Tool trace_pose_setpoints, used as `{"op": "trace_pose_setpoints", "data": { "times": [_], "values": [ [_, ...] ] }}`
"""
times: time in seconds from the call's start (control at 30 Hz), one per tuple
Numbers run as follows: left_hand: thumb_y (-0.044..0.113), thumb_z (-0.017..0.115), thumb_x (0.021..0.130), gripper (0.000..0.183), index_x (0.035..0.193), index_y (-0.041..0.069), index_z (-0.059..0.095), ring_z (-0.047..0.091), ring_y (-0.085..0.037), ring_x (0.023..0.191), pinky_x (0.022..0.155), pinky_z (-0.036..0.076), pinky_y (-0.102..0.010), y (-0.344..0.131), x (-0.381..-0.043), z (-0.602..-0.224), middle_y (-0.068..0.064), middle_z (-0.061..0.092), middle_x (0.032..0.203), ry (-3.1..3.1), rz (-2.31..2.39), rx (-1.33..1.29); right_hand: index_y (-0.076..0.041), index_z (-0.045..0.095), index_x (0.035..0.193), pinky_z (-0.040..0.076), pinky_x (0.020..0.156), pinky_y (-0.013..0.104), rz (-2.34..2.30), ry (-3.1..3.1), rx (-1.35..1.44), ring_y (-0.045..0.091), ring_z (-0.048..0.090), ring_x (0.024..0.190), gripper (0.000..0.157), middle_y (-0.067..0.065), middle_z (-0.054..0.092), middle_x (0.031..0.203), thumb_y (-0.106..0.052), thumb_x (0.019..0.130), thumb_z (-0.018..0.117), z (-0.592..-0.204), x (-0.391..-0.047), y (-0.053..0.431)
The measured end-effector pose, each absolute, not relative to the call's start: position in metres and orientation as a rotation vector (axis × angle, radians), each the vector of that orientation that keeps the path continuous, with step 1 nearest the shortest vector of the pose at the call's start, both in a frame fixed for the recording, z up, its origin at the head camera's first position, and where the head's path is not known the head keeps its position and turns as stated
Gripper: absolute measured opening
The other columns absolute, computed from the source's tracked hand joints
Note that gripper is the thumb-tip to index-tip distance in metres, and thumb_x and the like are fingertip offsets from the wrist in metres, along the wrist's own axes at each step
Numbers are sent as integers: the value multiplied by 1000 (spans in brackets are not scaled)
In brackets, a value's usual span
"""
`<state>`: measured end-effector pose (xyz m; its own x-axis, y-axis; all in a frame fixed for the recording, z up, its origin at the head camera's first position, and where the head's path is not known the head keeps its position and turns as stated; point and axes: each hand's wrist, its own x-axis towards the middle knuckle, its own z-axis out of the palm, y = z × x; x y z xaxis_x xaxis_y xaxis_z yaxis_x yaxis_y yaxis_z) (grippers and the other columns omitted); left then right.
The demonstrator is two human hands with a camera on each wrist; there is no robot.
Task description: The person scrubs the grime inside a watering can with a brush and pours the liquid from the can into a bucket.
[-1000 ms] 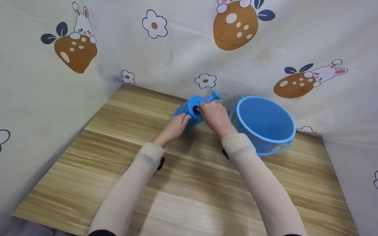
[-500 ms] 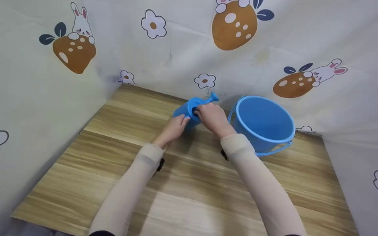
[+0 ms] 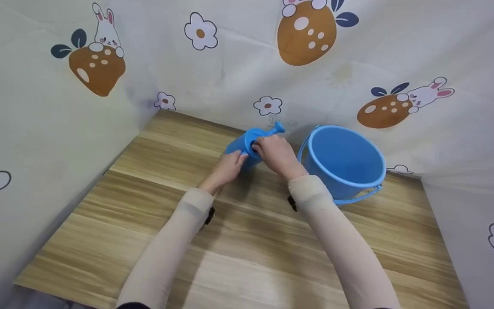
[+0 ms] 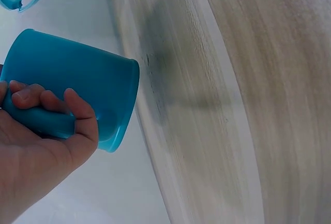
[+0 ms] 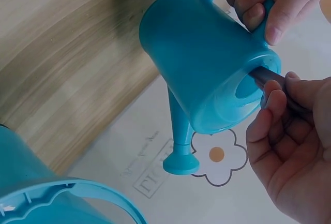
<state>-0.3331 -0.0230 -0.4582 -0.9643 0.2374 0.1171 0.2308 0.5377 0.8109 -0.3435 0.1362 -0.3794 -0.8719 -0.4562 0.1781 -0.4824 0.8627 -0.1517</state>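
A blue watering can (image 3: 240, 145) is held tilted near the back wall, its top opening turned toward me. My left hand (image 3: 228, 166) grips it by the loop handle (image 4: 49, 122), fingers curled through, as the left wrist view shows. With thumb and fingers my right hand (image 3: 279, 155) pinches a dark, slim rod (image 5: 268, 77) that runs into the can's opening. The rod's far end is hidden inside the can, so I cannot tell what kind of tool it is. The spout with its flared rose (image 5: 181, 161) points away from the hands.
A blue bucket (image 3: 326, 175) stands just right of my right hand, its handle (image 3: 358, 198) hanging down at the front. Wood-grain boards (image 3: 144, 214) form the table top. A patterned sheet (image 3: 230, 77) rises behind and at both sides.
Between a second and half a second ago, the can and right hand shifted slightly down and left. Since then the right fingers have barely moved at the opening; the left hand keeps its grip.
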Motion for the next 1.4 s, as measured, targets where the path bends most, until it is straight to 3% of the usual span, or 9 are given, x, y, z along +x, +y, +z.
{"op": "trace_pose_setpoints", "data": {
  "times": [0.37, 0.53, 0.97, 1.4],
  "values": [
    [25, 38, 109, 30, 94, 4, 53, 48, -21, 80, 81, 47, -40, -21, -332, -457, -1, 40, 80, 2740, 1448, 436, -5, 71, 112, 59, 83, 40, 417, -2866, 704, 25, 72, 85, 30, 12, 74, 95, -28, 104, 53, -384, -345, 139],
    [21, 39, 109, 30, 92, 1, 52, 44, -21, 77, 78, 44, -40, -20, -332, -457, -1, 37, 77, 2788, 1430, 510, -4, 71, 110, 59, 84, 42, 364, -2812, 701, 29, 73, 87, 29, 14, 74, 93, -28, 103, 54, -387, -347, 139],
    [24, 38, 109, 30, 90, 4, 50, 43, -18, 75, 74, 41, -33, -21, -333, -456, 0, 36, 77, 2735, 1477, 515, -4, 70, 108, 59, 84, 43, 265, -2861, 598, 27, 71, 81, 33, 14, 72, 90, -31, 104, 52, -389, -349, 143],
    [25, 39, 109, 31, 92, 3, 52, 44, -18, 75, 74, 43, -33, -22, -333, -457, 0, 37, 77, 2739, 1463, 483, -2, 70, 109, 60, 80, 40, 248, -2911, 582, 26, 68, 74, 33, 13, 71, 86, -30, 104, 54, -386, -346, 139]
  ]
}}
